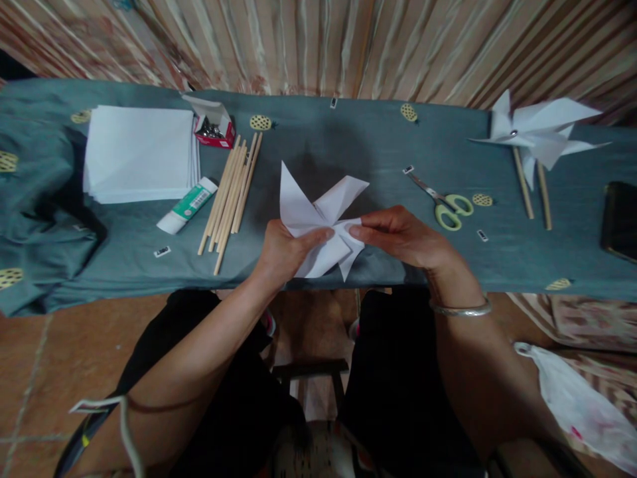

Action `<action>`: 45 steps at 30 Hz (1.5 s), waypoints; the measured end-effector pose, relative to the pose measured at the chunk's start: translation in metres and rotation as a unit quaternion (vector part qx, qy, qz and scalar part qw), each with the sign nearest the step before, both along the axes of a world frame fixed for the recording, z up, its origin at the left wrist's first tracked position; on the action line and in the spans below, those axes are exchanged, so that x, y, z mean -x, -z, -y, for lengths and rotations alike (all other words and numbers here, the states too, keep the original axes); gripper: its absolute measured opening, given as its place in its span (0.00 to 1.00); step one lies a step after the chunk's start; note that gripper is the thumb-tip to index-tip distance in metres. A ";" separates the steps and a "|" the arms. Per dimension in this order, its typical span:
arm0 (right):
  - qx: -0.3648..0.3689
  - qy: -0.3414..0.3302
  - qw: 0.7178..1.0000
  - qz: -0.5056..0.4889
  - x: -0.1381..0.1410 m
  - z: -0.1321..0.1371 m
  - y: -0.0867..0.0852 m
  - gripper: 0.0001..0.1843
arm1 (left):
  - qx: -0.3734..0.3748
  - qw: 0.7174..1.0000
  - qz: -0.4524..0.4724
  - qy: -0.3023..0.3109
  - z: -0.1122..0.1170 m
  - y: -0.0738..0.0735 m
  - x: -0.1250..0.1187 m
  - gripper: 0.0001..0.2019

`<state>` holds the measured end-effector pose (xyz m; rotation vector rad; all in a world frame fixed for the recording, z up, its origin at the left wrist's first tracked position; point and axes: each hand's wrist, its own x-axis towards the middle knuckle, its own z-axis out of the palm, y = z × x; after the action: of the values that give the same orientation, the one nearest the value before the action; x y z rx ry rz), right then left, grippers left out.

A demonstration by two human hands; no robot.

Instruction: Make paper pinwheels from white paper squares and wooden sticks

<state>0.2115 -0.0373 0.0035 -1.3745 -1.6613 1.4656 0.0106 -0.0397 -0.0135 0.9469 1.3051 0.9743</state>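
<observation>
A white paper pinwheel (326,214) with pointed, folded blades is held over the front part of the cloth-covered table. My left hand (288,249) grips it from the left, thumb pressed near its centre. From the right, my right hand (398,234) pinches one of its paper blades between thumb and fingers, close to the middle. The fingers of my left hand are partly hidden behind the paper. Green-handled scissors (448,206) lie just beyond my right hand. To the left of the pinwheel lies a bundle of several wooden sticks (229,196).
At the left are a stack of white paper (139,153), a glue tube (187,206) and an open red-and-white box (215,131) of small metal pieces. Pinwheels on sticks (542,133) lie at the far right, near a dark phone (620,220). A pleated curtain (318,46) hangs behind the table.
</observation>
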 end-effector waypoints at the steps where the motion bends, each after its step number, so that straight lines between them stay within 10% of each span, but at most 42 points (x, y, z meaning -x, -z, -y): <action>1: -0.002 0.001 1.000 0.001 0.001 0.000 0.000 0.18 | 0.000 1.000 0.001 0.002 0.000 0.001 0.000 0.11; 21: 0.043 0.145 0.972 -0.177 0.019 -0.004 0.015 0.15 | 0.073 0.987 0.143 -0.012 -0.004 -0.007 -0.002 0.16; 45: -0.019 0.195 0.962 -0.192 0.041 -0.004 0.023 0.11 | -0.019 0.998 0.065 0.009 -0.010 0.011 -0.001 0.14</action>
<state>0.1701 -0.0334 -0.0193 -1.2150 -1.0967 1.3525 0.0114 -0.0293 -0.0246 0.9070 1.1722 1.0329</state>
